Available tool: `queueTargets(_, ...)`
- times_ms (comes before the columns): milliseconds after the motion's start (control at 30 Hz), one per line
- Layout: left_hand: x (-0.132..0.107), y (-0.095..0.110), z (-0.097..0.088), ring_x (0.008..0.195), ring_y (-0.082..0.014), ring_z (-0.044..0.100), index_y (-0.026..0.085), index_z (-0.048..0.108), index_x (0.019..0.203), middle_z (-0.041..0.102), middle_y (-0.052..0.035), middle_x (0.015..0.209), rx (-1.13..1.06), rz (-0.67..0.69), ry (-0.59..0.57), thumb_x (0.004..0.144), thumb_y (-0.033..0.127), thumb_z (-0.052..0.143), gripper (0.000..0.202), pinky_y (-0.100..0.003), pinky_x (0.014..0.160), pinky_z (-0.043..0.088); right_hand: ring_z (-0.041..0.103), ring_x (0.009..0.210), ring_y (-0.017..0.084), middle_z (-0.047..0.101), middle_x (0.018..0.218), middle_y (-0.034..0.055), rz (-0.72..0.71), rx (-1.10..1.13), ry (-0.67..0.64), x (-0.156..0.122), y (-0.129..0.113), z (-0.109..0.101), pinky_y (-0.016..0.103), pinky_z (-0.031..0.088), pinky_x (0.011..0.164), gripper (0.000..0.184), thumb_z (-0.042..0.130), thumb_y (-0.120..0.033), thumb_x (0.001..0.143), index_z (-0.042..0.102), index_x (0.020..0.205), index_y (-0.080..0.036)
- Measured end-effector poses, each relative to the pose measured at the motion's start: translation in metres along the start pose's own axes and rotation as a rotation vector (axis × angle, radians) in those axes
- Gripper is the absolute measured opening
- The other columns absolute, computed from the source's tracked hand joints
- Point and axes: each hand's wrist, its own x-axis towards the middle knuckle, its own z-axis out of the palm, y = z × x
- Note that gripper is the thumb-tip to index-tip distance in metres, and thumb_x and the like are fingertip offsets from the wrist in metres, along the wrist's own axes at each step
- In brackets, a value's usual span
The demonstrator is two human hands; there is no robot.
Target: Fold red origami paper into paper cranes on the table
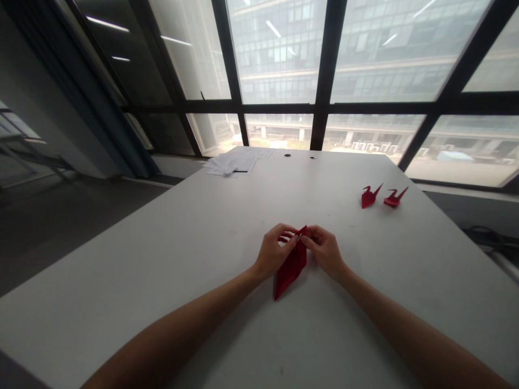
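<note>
A piece of folded red paper (291, 273), long and pointed, is held just over the white table (194, 243). My left hand (275, 248) pinches its upper part from the left, thumb and fingers closed near the tip. From the other side my right hand (323, 248) grips the same top end, its thumb close to the left thumb. The lower point of the paper slants down toward me and to the left. Parts of the upper folds are hidden behind the fingers. Two finished red paper cranes, a left one (368, 198) and a right one (394, 199), stand farther back at the right.
Loose white paper sheets (231, 161) lie at the table's far left corner. A small dark round cap (287, 155) and a small dark object (312, 157) are near the far edge. Beyond stand large windows with dark frames (322, 81); a blue curtain (93, 97) hangs at left.
</note>
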Motion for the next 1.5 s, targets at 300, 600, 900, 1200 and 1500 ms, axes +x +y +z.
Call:
queueTargets(300, 0.004, -0.007, -0.002, 0.075, -0.0168, 0.065, 0.015, 0.072, 0.086, 0.071, -0.006, 0.083, -0.12, -0.176, 0.004, 0.081, 0.036, 0.074, 0.023, -0.027, 0.071, 0.051, 0.062, 0.072, 0.017, 0.072, 0.081, 0.0037, -0.032, -0.131, 0.042, -0.001, -0.002, 0.0, 0.028, 0.05, 0.065, 0.016, 0.072, -0.033, 0.08, 0.073, 0.087, -0.019)
queueTargets(600, 0.005, -0.007, -0.004, 0.081, -0.0152, 0.06, 0.015, 0.077, 0.081, 0.065, -0.0074, 0.097, -0.253, -0.18, -0.041, 0.079, 0.039, 0.075, 0.024, -0.026, 0.074, 0.047, 0.063, 0.071, 0.017, 0.071, 0.079, 0.0032, -0.025, -0.123, 0.069, -0.001, 0.001, -0.001, 0.028, 0.051, 0.064, 0.015, 0.072, -0.032, 0.079, 0.073, 0.084, -0.019)
queueTargets(900, 0.006, -0.011, -0.003, 0.089, -0.0173, 0.061, 0.015, 0.077, 0.087, 0.064, -0.0089, 0.105, -0.364, -0.205, -0.104, 0.079, 0.038, 0.076, 0.025, -0.027, 0.079, 0.047, 0.062, 0.07, 0.017, 0.072, 0.078, 0.0033, -0.01, -0.077, 0.05, 0.0, 0.001, -0.003, 0.028, 0.05, 0.064, 0.014, 0.071, -0.031, 0.079, 0.074, 0.085, -0.019)
queueTargets(1200, 0.004, -0.013, 0.003, 0.081, -0.0152, 0.062, 0.015, 0.073, 0.09, 0.068, -0.0055, 0.09, -0.343, -0.196, -0.084, 0.083, 0.039, 0.072, 0.025, -0.025, 0.074, 0.048, 0.065, 0.075, 0.018, 0.075, 0.083, 0.0043, 0.001, -0.059, 0.019, 0.001, 0.0, -0.003, 0.029, 0.052, 0.07, 0.015, 0.073, -0.031, 0.078, 0.076, 0.087, -0.019)
queueTargets(1500, 0.0, -0.012, 0.003, 0.078, -0.0151, 0.066, 0.015, 0.075, 0.09, 0.068, -0.0074, 0.093, -0.058, -0.027, -0.008, 0.084, 0.026, 0.066, 0.016, -0.024, 0.068, 0.055, 0.067, 0.077, 0.021, 0.076, 0.088, 0.0064, 0.023, -0.085, 0.031, 0.0, -0.001, -0.002, 0.032, 0.054, 0.07, 0.022, 0.07, -0.035, 0.081, 0.075, 0.094, -0.018)
